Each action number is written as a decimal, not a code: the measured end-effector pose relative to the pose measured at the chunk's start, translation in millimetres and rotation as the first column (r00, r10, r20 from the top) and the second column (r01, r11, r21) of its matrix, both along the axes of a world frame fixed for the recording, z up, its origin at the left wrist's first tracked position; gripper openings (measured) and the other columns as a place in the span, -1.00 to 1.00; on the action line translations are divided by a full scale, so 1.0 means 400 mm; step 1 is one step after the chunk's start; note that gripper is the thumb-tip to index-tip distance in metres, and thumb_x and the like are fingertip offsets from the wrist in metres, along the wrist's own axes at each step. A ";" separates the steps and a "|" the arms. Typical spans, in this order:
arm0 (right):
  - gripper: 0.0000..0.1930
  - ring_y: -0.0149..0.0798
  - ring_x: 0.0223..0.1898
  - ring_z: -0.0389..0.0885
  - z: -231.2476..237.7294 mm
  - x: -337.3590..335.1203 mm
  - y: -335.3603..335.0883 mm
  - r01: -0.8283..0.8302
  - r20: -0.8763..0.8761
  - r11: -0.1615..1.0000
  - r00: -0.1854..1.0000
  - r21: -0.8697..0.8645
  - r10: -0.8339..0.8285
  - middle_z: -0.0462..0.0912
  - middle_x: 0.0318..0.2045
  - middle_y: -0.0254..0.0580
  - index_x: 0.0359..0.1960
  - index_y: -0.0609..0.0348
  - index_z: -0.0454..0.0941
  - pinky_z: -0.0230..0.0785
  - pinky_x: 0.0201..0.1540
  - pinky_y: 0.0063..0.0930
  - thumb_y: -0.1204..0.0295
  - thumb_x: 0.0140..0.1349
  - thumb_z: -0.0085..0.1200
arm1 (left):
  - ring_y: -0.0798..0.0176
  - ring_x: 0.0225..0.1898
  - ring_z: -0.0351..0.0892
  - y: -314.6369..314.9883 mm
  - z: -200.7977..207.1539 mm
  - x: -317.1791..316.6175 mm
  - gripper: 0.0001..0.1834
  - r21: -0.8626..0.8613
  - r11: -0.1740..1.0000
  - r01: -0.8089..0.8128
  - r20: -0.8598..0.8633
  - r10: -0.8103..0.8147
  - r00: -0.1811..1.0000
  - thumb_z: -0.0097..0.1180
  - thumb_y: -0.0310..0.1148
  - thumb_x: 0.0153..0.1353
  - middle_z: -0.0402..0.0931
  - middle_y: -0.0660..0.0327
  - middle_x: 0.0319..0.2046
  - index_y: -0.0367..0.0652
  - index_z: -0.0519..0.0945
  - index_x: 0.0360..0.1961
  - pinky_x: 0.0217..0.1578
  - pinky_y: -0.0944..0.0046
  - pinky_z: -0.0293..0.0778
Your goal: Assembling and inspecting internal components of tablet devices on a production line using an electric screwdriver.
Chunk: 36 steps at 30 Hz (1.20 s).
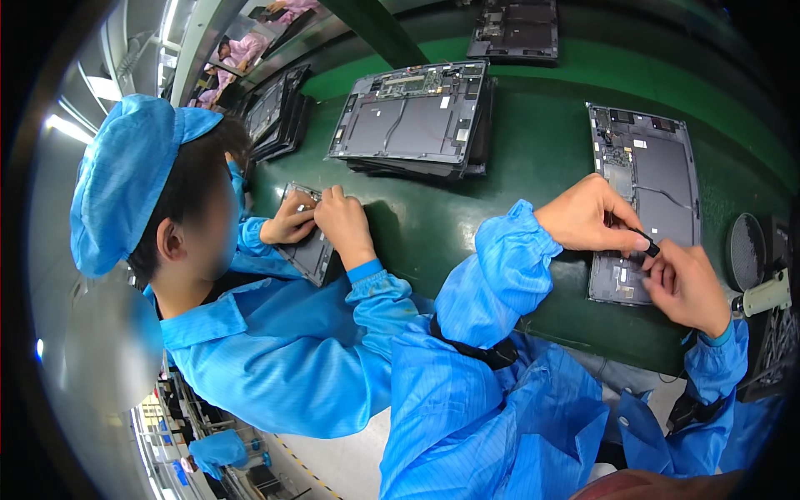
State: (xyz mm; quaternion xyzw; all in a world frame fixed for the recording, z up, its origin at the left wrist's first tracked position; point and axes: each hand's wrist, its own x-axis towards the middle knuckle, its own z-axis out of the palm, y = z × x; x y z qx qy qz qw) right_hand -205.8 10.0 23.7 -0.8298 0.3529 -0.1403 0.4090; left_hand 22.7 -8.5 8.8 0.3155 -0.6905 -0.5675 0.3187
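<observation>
Several unreadable white labels [640, 143] on dark panel [668, 171], left hand [590, 218] pinching black piece [647, 243], right hand [694, 287] close beside it, grip unclear

black piece [650, 244]: partly hidden | far gray panel [523, 35]: top cut off

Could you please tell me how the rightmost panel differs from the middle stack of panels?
The rightmost panel appears single; the middle stack holds several. In view, the rightmost panel runs lengthwise up and down, the middle stack crosswise. Both show dark grey surfaces and exposed circuitry.
</observation>
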 end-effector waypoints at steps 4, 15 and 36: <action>-0.89 -0.30 -0.71 0.45 -0.023 -0.017 -0.023 0.247 0.071 0.937 0.969 -0.247 -0.236 0.45 -0.71 -0.19 -0.47 0.25 0.43 0.23 -0.59 -0.44 0.66 -0.06 0.07 | 0.44 -0.54 0.53 0.003 -0.027 -0.012 -0.82 -0.015 0.998 0.061 0.018 -0.061 0.998 0.16 -0.43 0.14 0.61 0.16 -0.58 -0.39 0.65 -0.35 -0.52 0.43 0.42; -0.78 -0.48 -0.65 0.56 0.021 -0.009 -0.013 0.179 0.133 0.920 0.962 0.350 -0.238 0.62 -0.59 -0.25 -0.29 0.38 0.54 0.33 -0.63 -0.61 0.41 0.18 0.15 | 0.16 -0.41 0.56 -0.016 -0.030 -0.014 -0.76 -0.345 0.919 0.190 0.110 -0.161 0.981 0.29 -0.44 0.00 0.60 0.06 -0.41 -0.25 0.66 -0.25 -0.37 0.22 0.45; -0.93 -0.12 -0.45 0.55 -0.036 -0.028 -0.047 -0.155 0.076 0.974 0.983 -0.168 0.170 0.56 -0.52 -0.22 -0.54 0.15 0.63 0.36 -0.38 -0.31 0.52 -0.11 0.24 | 0.17 -0.50 0.50 -0.019 0.006 -0.040 -0.89 -0.305 0.931 0.202 0.359 -0.084 0.929 0.27 -0.56 -0.06 0.54 0.14 -0.54 -0.26 0.65 -0.42 -0.49 0.28 0.39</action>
